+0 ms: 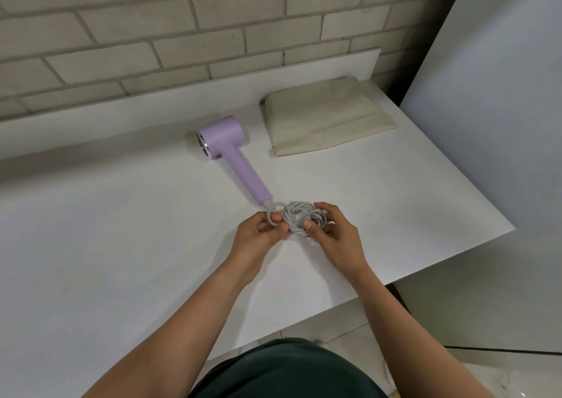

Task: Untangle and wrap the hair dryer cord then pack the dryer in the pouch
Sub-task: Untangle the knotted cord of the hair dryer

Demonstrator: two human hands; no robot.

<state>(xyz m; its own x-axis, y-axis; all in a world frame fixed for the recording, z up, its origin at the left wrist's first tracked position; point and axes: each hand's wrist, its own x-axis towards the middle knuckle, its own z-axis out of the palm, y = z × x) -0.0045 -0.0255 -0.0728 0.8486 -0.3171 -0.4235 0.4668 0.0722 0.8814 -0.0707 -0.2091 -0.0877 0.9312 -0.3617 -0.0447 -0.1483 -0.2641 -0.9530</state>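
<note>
A lilac hair dryer (228, 148) lies on its side on the white table (106, 230), head toward the wall, handle pointing at me. Its white cord (296, 215) is bunched in a tangled coil at the end of the handle. My left hand (258, 233) pinches a loop at the coil's left side. My right hand (336, 233) grips the coil from the right, thumb on top. A folded beige cloth pouch (328, 114) rests flat on the table behind and to the right of the dryer.
A brick wall (152, 32) with a low white ledge runs along the table's far side. A white panel (501, 108) stands at the right. The table's right edge ends close to my right hand, with tiled floor below.
</note>
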